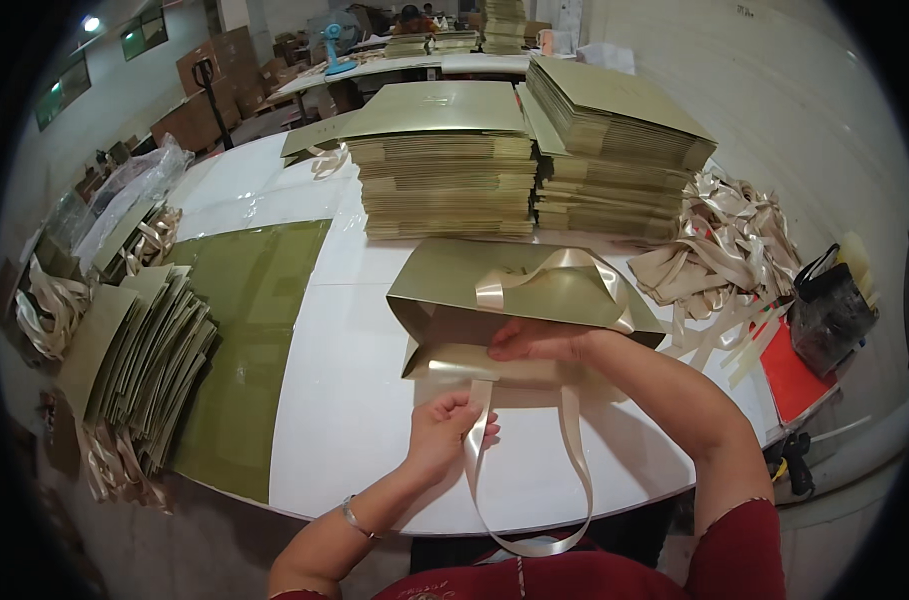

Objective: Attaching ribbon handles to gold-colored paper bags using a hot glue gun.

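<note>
A gold-green paper bag (pixel 535 304) lies on its side in front of me, its mouth toward me. One cream ribbon handle (pixel 565 262) loops over its upper panel. A second ribbon handle (pixel 576 440) hangs from the near edge of the mouth and droops past the table edge. My left hand (pixel 441 432) is closed on this handle's left strand, just below the bag's edge. My right hand (pixel 543 341) reaches into the mouth, its curled fingers gripping the near panel's turned-in edge. Some of its fingertips are hidden.
Two tall stacks of flat gold-green bags (pixel 445 185) (pixel 615 150) stand behind. A heap of cream ribbons (pixel 725 245) lies at right, near a black holder (pixel 832 305) and a red sheet (pixel 790 370). At left, bags with handles (pixel 150 350) lean together beside a green sheet (pixel 250 340).
</note>
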`<state>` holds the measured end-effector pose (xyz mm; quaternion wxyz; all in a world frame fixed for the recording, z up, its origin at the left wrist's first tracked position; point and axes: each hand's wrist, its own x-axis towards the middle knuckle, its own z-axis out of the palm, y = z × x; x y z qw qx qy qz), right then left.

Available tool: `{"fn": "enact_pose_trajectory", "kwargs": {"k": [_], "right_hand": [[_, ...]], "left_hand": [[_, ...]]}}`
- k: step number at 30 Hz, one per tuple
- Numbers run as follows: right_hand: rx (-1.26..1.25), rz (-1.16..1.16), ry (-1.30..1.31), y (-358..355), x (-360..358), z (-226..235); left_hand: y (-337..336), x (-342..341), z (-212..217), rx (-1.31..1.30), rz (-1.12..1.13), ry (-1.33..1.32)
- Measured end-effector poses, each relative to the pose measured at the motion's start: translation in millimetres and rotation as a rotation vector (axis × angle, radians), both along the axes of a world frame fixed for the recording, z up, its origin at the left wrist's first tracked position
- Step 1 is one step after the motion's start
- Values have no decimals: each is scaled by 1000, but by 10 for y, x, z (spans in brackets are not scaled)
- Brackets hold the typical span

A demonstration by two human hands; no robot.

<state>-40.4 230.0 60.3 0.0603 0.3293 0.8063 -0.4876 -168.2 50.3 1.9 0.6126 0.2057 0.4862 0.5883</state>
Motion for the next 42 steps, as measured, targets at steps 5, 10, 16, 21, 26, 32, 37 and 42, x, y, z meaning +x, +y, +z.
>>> {"fn": "enact_pose_trajectory", "kwargs": {"k": [5,10,16,21,26,32,37,42], "right_hand": [[-95,-135,60,6,10,-96],[-178,-195,128,-60,4,-91],[37,-3,55,-57,109,-133],[3,129,-20,-75,109,-240],[23,41,-60,-71,144,-432],[23,191,30,-73,155,-714],[436,246,105,-519,706,-449],[158,386,-278,-498,1747,-161]], "left_hand": [[48,117,1,-75,80,98],[89,167,-18,-69,158,93],[86,214,-4,-96,65,96],[79,223,-46,-176,-47,131],[32,141,-10,-119,-170,217],[147,6,60,442,-176,1330],[214,-148,-11,357,-151,1543],[13,-555,-34,897,-294,1697]]}}
